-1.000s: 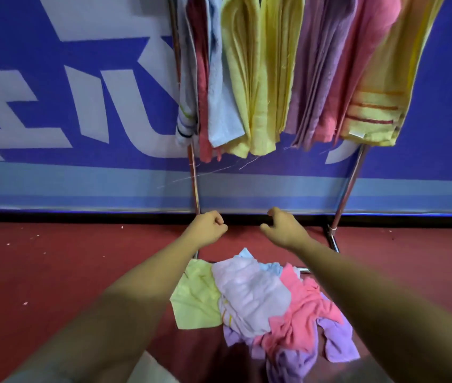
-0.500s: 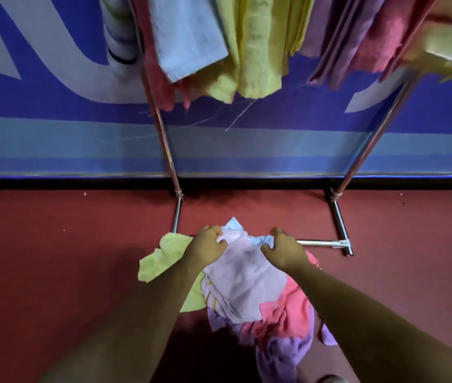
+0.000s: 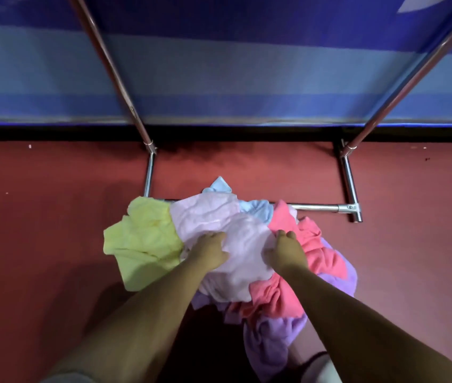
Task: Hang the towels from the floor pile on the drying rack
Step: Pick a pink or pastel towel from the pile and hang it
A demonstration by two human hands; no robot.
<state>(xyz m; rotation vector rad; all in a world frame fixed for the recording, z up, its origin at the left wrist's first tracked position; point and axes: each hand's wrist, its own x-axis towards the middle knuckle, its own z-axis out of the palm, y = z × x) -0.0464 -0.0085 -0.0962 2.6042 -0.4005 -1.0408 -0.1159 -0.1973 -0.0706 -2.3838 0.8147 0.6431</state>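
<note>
Gripping the pale towel (image 3: 213, 217) are left hand (image 3: 208, 251) and right hand (image 3: 285, 251).

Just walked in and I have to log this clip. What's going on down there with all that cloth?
A person leans over the towel pile on the red floor, at the foot of the metal drying rack. The left hand and right hand both grip the pale lilac towel on top, fingers curled into it. It is not lifted yet; a yellow towel and a pink towel lie beside it.
</note>
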